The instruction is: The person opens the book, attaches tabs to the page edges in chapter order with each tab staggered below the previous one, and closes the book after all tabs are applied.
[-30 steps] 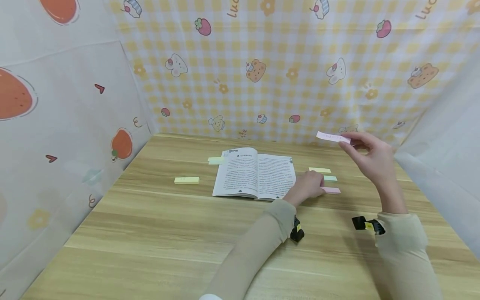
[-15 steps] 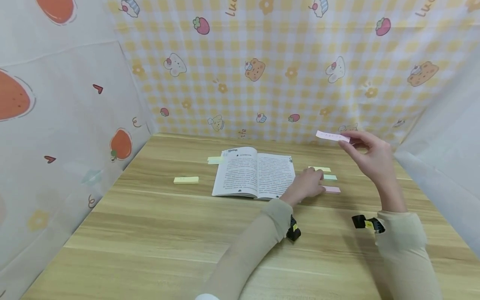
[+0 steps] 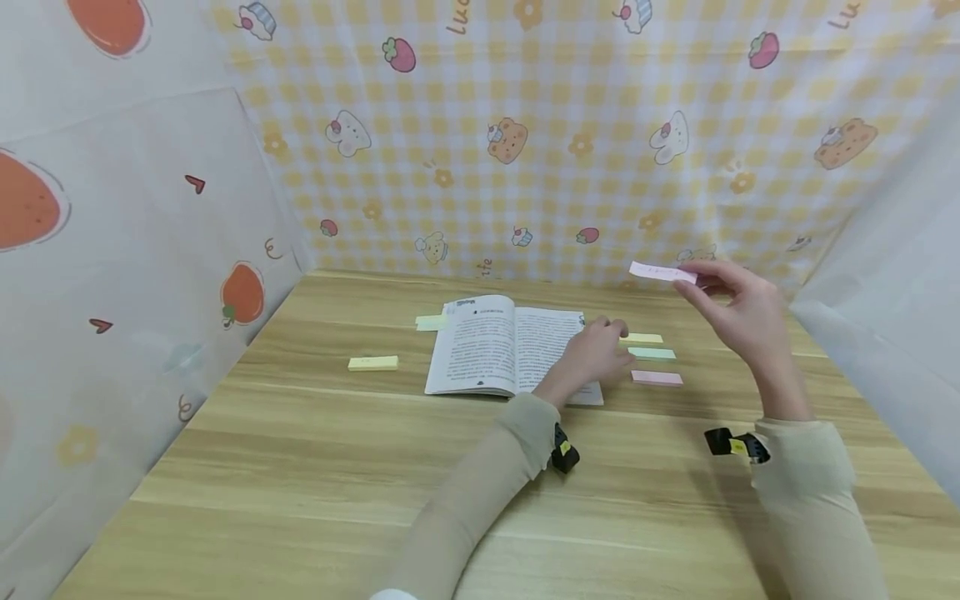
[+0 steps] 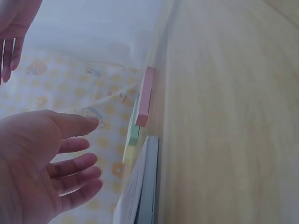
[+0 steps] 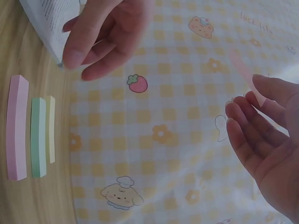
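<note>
My right hand (image 3: 738, 312) is raised above the table's right side, pinching a pink sticky note strip (image 3: 656, 272) between thumb and index finger; that strip (image 5: 243, 72) also shows in the right wrist view. My left hand (image 3: 596, 352) hovers over the right page of an open book (image 3: 480, 350), its fingers loosely bent with nothing between them, as the left wrist view of the hand (image 4: 56, 163) confirms. Just right of it lie a yellow pad (image 3: 645, 338), a green pad (image 3: 651, 353) and a pink pad (image 3: 657, 378) of sticky notes.
A pale yellow-green sticky strip (image 3: 431, 322) juts from the book's left edge. Farther left, a yellow sticky note pad (image 3: 372, 363) lies on the wooden table (image 3: 300, 467). A checked cloth (image 3: 450, 125) hangs behind the table, with white cloth at the sides.
My left hand has drawn back from the pink pad, moving left over the book and uncovering more of the pads. The right hand has stayed nearly still with its pink strip.
</note>
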